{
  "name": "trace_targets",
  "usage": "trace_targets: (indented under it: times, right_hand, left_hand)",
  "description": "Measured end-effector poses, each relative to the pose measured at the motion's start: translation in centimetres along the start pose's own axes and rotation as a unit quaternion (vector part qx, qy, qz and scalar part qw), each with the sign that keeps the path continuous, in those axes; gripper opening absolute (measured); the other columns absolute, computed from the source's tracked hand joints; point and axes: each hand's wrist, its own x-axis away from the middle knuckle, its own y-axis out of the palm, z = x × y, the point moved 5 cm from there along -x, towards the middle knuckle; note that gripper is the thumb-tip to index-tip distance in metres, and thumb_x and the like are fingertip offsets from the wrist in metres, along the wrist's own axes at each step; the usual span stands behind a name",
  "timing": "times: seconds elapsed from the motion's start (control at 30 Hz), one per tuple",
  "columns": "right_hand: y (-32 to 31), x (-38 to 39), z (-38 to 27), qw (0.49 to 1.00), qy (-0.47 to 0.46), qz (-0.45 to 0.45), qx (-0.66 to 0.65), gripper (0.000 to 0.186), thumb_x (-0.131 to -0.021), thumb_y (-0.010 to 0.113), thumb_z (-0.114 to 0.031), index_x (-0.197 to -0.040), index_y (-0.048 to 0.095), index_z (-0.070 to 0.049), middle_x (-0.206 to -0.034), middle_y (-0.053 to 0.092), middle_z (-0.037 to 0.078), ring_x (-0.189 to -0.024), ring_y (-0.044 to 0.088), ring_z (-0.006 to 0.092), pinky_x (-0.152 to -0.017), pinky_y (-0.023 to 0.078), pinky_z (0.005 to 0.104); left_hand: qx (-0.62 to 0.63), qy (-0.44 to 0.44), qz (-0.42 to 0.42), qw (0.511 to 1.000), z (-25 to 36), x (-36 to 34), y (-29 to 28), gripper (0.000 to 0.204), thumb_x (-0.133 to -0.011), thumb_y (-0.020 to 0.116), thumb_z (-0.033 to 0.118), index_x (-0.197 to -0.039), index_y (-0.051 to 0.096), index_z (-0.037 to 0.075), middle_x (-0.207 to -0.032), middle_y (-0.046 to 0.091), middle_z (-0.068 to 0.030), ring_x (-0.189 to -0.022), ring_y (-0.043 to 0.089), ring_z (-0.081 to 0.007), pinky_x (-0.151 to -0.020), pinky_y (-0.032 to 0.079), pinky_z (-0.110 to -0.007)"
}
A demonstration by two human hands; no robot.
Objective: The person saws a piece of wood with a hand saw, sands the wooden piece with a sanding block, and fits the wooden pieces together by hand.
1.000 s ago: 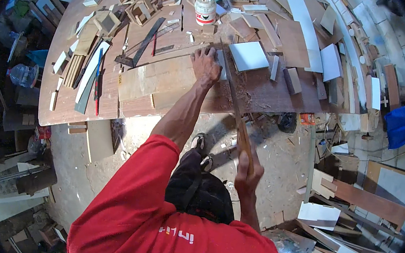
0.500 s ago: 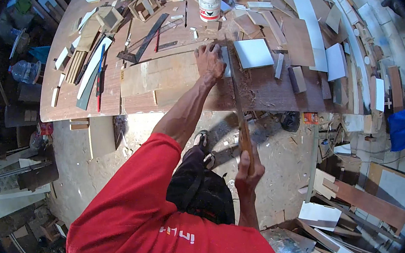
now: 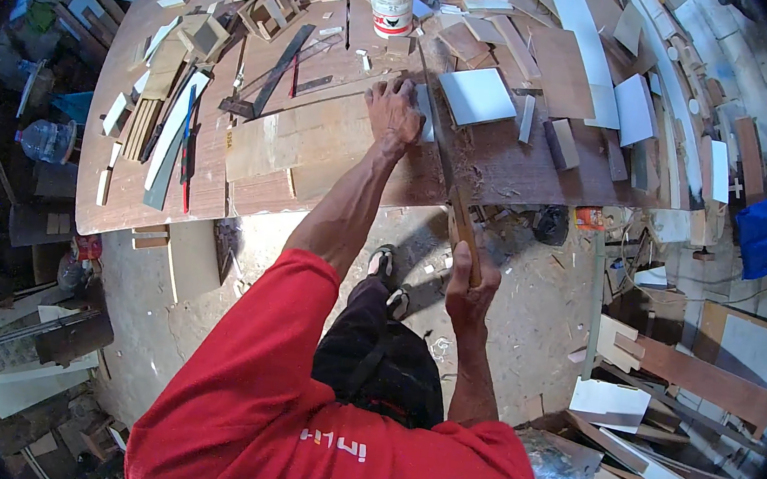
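In my right hand is the wooden handle of a handsaw, the fingers wrapped round it just off the table's near edge. Its long dark blade slants up and away over the tabletop, its far end near a small wooden block. My left hand bears down on the right end of a long plywood board, fingers bent toward the far edge. Between that hand and the blade lies a narrow white-faced piece, partly covered. Whether the teeth are in the wood cannot be made out.
Right of the blade lies a white square panel. A white tub stands at the back. A dark metal square and a red-and-blue pencil-like stick lie leftward. Offcuts crowd the right floor. The brown table ends before me.
My right hand and the saw have shifted slightly up and away from me. The left hand stays on the board; the whole view has moved a little.
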Motion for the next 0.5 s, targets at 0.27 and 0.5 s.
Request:
trace_targets:
  times: [0.27,0.5]
  right_hand:
    - [-0.9,4.4,0.2,0.995,-0.056,0.049,-0.065,0.045,-0.097,0.047,-0.029,-0.124,0.056,0.005,-0.065,0.055,0.01,-0.054,0.05,0.0129,-0.048,0.042,0.0317]
    - [-0.2,4.1,0.4,0.992,-0.082,0.054,-0.072,0.039,-0.097,0.045,-0.025,-0.12,0.058,0.004,-0.063,0.049,0.004,-0.054,0.041,0.0091,-0.047,0.034,0.028]
  left_hand:
    - [-0.001,-0.02,-0.01,1.0,-1.2,0.0,-0.1,0.049,-0.063,0.065,0.017,-0.112,0.062,0.012,-0.121,0.059,-0.0097,-0.116,0.047,-0.0335,-0.104,0.03,-0.049]
    - [-0.004,-0.042,-0.037,0.998,-1.1,-0.2,0.3,0.05,-0.063,0.065,0.018,-0.112,0.063,0.012,-0.119,0.06,-0.01,-0.115,0.047,-0.034,-0.104,0.03,-0.048]
